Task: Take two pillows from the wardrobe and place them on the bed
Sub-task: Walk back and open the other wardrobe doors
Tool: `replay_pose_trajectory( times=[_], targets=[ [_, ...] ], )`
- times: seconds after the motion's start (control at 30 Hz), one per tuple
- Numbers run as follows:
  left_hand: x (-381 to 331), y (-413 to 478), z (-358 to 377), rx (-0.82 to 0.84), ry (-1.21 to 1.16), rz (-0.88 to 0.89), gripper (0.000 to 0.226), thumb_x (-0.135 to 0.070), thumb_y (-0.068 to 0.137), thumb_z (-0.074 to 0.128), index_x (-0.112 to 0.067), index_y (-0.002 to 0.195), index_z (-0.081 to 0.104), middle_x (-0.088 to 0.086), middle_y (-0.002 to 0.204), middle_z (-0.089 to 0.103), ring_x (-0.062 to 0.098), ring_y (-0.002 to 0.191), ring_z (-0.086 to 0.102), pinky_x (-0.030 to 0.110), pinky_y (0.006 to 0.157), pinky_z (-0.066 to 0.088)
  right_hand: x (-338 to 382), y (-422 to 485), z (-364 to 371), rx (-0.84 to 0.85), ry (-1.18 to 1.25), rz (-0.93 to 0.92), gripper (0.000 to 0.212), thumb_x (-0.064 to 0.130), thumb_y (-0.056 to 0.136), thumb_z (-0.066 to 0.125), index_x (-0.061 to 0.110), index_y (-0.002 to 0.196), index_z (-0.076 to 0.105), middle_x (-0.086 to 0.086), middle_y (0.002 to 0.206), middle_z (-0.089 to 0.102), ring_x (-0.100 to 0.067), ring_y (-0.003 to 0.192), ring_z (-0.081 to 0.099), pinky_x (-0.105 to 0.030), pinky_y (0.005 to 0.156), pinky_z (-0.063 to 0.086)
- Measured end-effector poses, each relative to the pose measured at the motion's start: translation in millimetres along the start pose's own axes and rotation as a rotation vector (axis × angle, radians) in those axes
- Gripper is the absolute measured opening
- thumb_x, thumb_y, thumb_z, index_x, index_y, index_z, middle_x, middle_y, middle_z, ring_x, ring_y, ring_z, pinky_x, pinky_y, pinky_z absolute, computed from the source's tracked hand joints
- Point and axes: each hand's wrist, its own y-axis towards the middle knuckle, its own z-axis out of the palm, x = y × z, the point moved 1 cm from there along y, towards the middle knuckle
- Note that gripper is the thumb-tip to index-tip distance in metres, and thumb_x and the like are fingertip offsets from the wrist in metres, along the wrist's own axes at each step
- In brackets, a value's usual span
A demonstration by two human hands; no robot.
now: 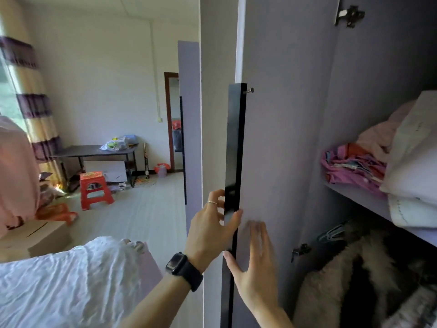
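Observation:
A lilac wardrobe door [279,138] stands swung open in front of me, with a long black handle [233,166] on its edge. My left hand [212,223], with a ring and a black watch, is wrapped around the lower part of that handle. My right hand [250,261] lies flat and open against the door's inner face, blurred. Inside the wardrobe, a shelf [354,197] holds white pillows [416,166] stacked at the right, beside pink and purple folded cloth [352,166]. The bed [61,285], with a crumpled white sheet, is at the lower left.
Fur coats [354,280] hang below the shelf. A second open wardrobe door [189,119] stands further back. A red plastic stool [93,189], a dark table [94,152], cardboard boxes [35,235] and clutter sit on the floor to the left, near a striped curtain [30,95].

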Motion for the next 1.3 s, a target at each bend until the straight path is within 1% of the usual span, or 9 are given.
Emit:
replay_pose_trajectory(
  times=[0.17,0.37,0.5,0.67,0.77,0.93,1.03,1.2,1.3],
  targets=[
    [18,24,-14,-0.082,0.067,-0.014,0.050,-0.045,0.090,0.066,-0.041,0.133,0.042,-0.041,0.093,0.049,-0.012,0.073,0.060,0.004,0.059,0.043,14,32,27,0.055,-0.062,-0.027,0.092,0.074,0.085,0.051,0.032,0.159,0.016,-0.009,0.165,0.025,-0.029,0.146,0.037,-0.041,0.096,0.057],
    [39,44,-26,-0.035,0.049,-0.073,0.050,-0.045,0.091,0.066,-0.036,0.135,0.045,-0.015,0.108,0.065,-0.006,0.076,0.067,0.009,0.064,0.049,23,51,50,0.098,-0.101,0.063,0.095,0.070,0.084,0.059,0.035,0.158,0.011,-0.006,0.166,0.023,-0.026,0.146,0.037,-0.039,0.093,0.059],
    [39,33,-29,-0.013,0.035,-0.057,0.057,-0.032,0.093,0.066,-0.037,0.142,0.038,-0.009,0.131,0.056,-0.005,0.095,0.062,0.014,0.077,0.047,26,40,43,0.090,-0.042,0.064,0.092,0.062,0.086,0.063,0.037,0.158,0.012,-0.001,0.167,0.021,-0.023,0.143,0.042,-0.033,0.091,0.058],
    [27,-13,-16,-0.170,0.070,0.102,0.057,-0.027,0.091,0.066,-0.028,0.141,0.040,-0.011,0.132,0.051,0.001,0.115,0.054,0.019,0.089,0.045,-2,-13,-23,-0.023,0.069,0.080,0.071,0.054,0.090,0.060,0.045,0.152,0.027,0.012,0.162,0.029,-0.015,0.143,0.039,-0.009,0.105,0.031],
    [14,-24,25,0.042,-0.081,0.093,0.048,-0.027,0.091,0.066,-0.036,0.133,0.044,-0.021,0.120,0.059,-0.001,0.112,0.057,0.015,0.089,0.044,-30,-50,-78,-0.201,0.003,0.141,0.062,0.040,0.086,0.063,0.032,0.146,0.047,0.005,0.154,0.043,-0.021,0.139,0.047,-0.007,0.109,0.026],
    [-27,-41,137,0.451,-0.272,0.173,0.036,-0.027,0.092,0.066,-0.038,0.123,0.050,-0.018,0.121,0.060,-0.008,0.110,0.056,0.017,0.093,0.047,-67,-88,-178,-0.306,-0.315,0.262,0.057,0.036,0.090,0.058,0.021,0.144,0.049,-0.002,0.155,0.042,-0.026,0.139,0.044,-0.008,0.111,0.023],
    [-72,-56,200,0.647,-0.419,0.232,0.044,-0.030,0.092,0.067,-0.031,0.132,0.049,-0.011,0.130,0.056,-0.002,0.117,0.055,0.019,0.096,0.047,-78,-101,-236,-0.424,-0.495,0.344,0.055,0.031,0.089,0.058,0.017,0.142,0.050,-0.005,0.155,0.041,-0.030,0.141,0.042,-0.009,0.114,0.019],
    [-133,-73,256,0.841,-0.751,0.242,0.051,-0.026,0.090,0.071,-0.036,0.134,0.046,-0.011,0.128,0.062,0.007,0.116,0.061,0.030,0.092,0.050,-75,-120,-304,-0.606,-0.802,0.349,0.052,0.026,0.090,0.065,0.012,0.139,0.057,-0.009,0.156,0.040,-0.027,0.145,0.037,-0.028,0.117,0.032],
    [-148,-70,278,0.980,-0.871,0.220,0.049,-0.042,0.087,0.067,-0.033,0.132,0.049,-0.013,0.122,0.067,0.011,0.111,0.065,0.041,0.093,0.054,-83,-115,-326,-0.678,-0.998,0.346,0.051,0.028,0.090,0.068,0.013,0.139,0.059,-0.018,0.158,0.035,-0.037,0.149,0.026,-0.053,0.116,0.033]
  ],
)
